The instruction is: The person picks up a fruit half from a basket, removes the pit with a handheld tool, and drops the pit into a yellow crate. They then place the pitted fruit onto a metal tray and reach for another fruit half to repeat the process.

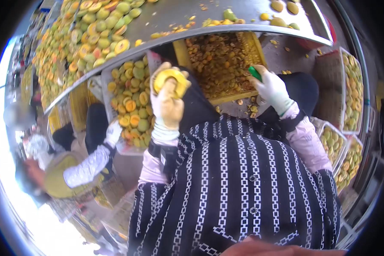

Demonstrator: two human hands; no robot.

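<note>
My left hand (pixel 170 102), in a stained whitish glove, grips a cut yellow peach (pixel 161 81). Its thumb presses into the middle of the fruit. On the other side, my gloved right hand (pixel 272 87) is closed around a small tool with a green handle (pixel 254 73); its working end cannot be made out. Between and beyond my hands is a yellow crate (pixel 260 51) holding pits and peach scraps (pixel 219 59). Left of my left hand stands a pale crate (pixel 109 91) filled with halved and whole peaches (pixel 132 104).
A metal table (pixel 170 21) crosses the front, with a peach heap (pixel 98 32) at left. Crates of peaches (pixel 352 94) stand at right. To the left, a co-worker's gloved hand (pixel 113 133) touches the pale crate. Scraps (pixel 252 112) lie on the floor.
</note>
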